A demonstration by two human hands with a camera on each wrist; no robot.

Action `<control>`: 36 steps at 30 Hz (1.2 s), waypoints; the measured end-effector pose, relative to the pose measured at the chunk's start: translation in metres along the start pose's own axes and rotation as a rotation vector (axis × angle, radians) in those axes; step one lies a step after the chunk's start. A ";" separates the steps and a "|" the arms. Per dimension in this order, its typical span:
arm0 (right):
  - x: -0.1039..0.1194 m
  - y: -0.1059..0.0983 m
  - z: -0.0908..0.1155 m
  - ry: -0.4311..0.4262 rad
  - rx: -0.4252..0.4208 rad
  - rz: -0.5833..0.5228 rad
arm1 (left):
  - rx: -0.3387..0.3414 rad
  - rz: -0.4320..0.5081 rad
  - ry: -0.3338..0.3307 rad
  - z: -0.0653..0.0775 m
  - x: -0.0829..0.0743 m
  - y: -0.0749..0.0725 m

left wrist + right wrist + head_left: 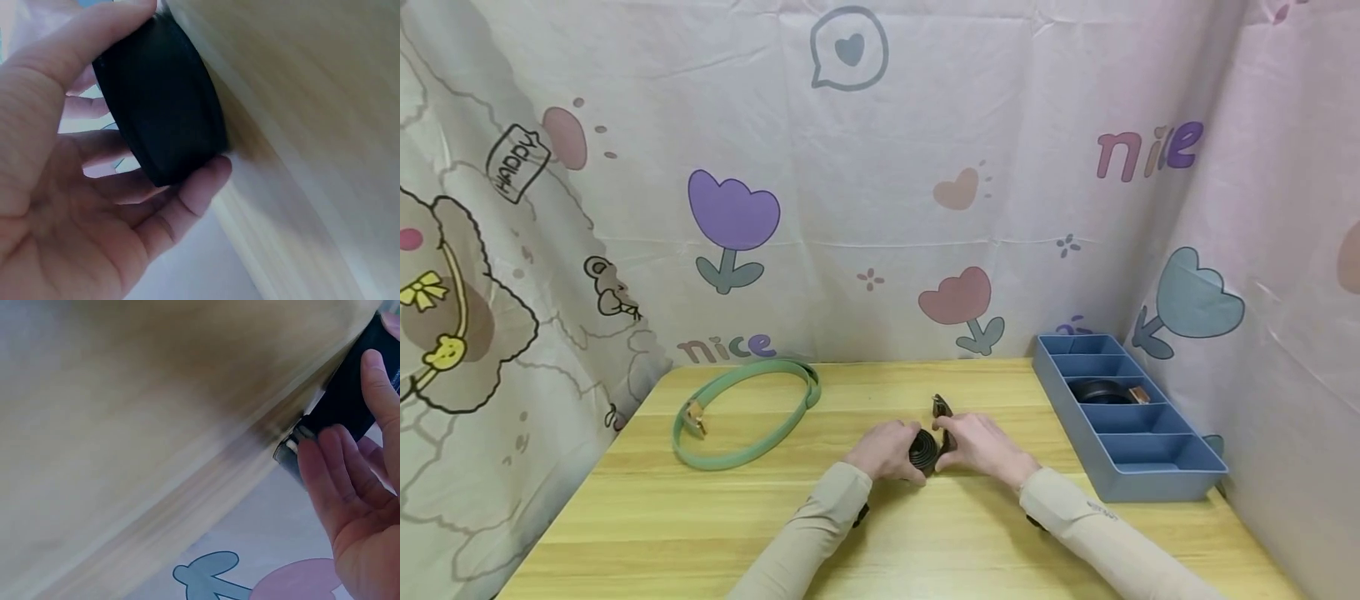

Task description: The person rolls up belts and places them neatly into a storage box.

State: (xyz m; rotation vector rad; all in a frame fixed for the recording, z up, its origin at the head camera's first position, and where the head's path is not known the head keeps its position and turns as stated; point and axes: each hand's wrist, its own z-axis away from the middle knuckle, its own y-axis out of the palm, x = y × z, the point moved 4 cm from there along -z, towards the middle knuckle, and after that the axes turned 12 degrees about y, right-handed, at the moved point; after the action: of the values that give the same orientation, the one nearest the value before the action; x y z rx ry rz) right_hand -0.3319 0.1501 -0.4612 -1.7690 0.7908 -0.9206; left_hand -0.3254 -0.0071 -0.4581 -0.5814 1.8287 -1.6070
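Observation:
A black belt stands on its edge at the middle of the table, most of it rolled into a tight coil (922,451). My left hand (883,450) grips the coil from the left; in the left wrist view, thumb and fingers curl round the outer band (162,100). Opposite it, my right hand (985,450) pinches the belt's loose end. That end's metal buckle (940,406) sticks out past the fingers, away from me. In the right wrist view, the thumb lies along the black strap (344,394) and the fingertips are close to the buckle (290,447).
A green belt (730,461) with a gold-coloured buckle lies in a loose loop at the back left. At the right stands a blue-grey box (1097,467) with several compartments; a coiled black belt (1101,392) sits in a middle one. Printed cloth (865,167) hangs behind the wooden table (917,550).

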 end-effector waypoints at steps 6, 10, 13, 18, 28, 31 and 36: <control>0.003 0.002 0.002 -0.033 0.063 -0.103 | -0.034 0.062 0.008 -0.001 0.003 0.000; 0.006 0.001 0.005 -0.058 0.076 -0.108 | -0.046 0.054 0.017 -0.002 0.004 0.000; 0.008 0.003 0.005 -0.073 0.087 -0.091 | -0.049 0.052 0.024 -0.003 0.005 0.001; 0.012 0.008 0.006 -0.094 0.117 -0.045 | -0.052 0.060 0.044 -0.001 0.007 0.004; 0.007 0.009 0.007 -0.092 0.157 -0.023 | -0.032 0.049 0.039 -0.002 0.011 0.005; 0.005 0.009 0.005 -0.073 0.180 -0.055 | -0.042 0.015 0.006 -0.003 0.012 0.003; 0.002 0.008 0.004 -0.010 0.178 -0.098 | -0.067 -0.037 -0.005 -0.003 0.013 0.001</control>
State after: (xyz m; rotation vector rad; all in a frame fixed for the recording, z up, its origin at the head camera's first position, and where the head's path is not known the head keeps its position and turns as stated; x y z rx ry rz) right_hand -0.3288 0.1475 -0.4690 -1.6663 0.6008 -1.0146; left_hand -0.3368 -0.0142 -0.4614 -0.6524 1.8843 -1.5719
